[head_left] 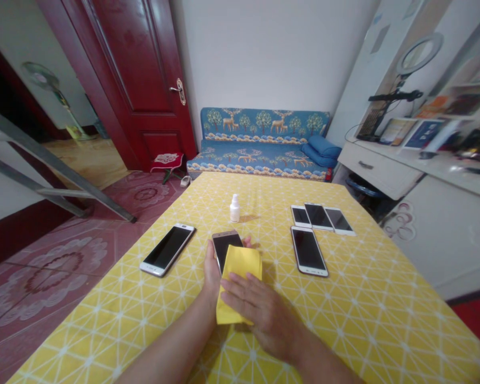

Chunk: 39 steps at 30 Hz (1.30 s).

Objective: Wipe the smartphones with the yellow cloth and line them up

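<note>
My left hand [212,269] holds a smartphone [226,244] with a dark screen and a gold rim from beneath, fingertips showing past its right edge. Over the lower part of that phone lies a folded yellow cloth [243,260]. My right hand [260,306] presses on the cloth from above, its fingers laid flat across it. The phone's lower end is hidden under cloth and hand. Just beyond the phone a small white bottle [234,209] with a cap stands upright on the table.
A white-framed phone [168,249] lies at left on the yellow patterned tablecloth [144,320]. At right lie another white phone [309,250] and three phones [319,216] side by side behind it. A blue covered sofa [256,152] stands past the table, a white cabinet [444,224] to the right.
</note>
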Each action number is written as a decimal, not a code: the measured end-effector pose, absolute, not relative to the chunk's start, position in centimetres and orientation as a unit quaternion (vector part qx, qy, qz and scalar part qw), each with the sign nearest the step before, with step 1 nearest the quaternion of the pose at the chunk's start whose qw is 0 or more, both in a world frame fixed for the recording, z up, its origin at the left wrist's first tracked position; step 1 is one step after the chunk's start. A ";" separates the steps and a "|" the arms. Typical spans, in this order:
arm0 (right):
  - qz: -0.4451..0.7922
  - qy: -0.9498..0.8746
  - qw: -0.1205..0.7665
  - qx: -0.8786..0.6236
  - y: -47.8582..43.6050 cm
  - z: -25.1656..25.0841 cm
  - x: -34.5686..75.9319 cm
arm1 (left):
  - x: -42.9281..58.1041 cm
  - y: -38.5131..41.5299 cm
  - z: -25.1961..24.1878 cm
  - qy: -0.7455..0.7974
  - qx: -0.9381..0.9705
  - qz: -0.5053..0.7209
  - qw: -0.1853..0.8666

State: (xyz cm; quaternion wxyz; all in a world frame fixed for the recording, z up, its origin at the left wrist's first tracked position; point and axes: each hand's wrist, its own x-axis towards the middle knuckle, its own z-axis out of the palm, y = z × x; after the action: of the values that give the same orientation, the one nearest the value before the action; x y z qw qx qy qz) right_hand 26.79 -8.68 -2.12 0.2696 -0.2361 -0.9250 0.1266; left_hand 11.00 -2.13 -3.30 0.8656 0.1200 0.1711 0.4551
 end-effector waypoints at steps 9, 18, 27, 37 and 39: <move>0.153 -0.819 0.365 -0.415 -7.1 -4.7 27.6 | 12.7 -2.8 -2.7 0.215 0.121 0.439 0.864; 0.142 -0.789 0.368 -0.471 -5.4 -4.7 28.8 | 14.7 -4.8 -3.1 0.292 0.285 0.401 0.820; 0.084 -0.768 0.413 -0.482 -4.5 -3.5 30.6 | 14.1 -4.9 -3.4 0.342 0.477 0.290 0.756; 0.243 -0.542 0.625 -0.507 -4.7 -3.3 30.5 | 14.6 -5.0 -3.0 0.295 0.405 0.333 0.799; 0.259 -0.519 0.643 -0.499 -4.9 -3.4 30.3 | 14.5 -5.0 -2.7 0.294 0.392 0.348 0.800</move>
State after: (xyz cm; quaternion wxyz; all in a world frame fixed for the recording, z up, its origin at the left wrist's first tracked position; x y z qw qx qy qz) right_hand 30.32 -4.89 -3.37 0.6433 -0.4991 -0.5194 0.2594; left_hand 14.55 -5.04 -2.70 0.7998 0.3915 0.2936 0.3476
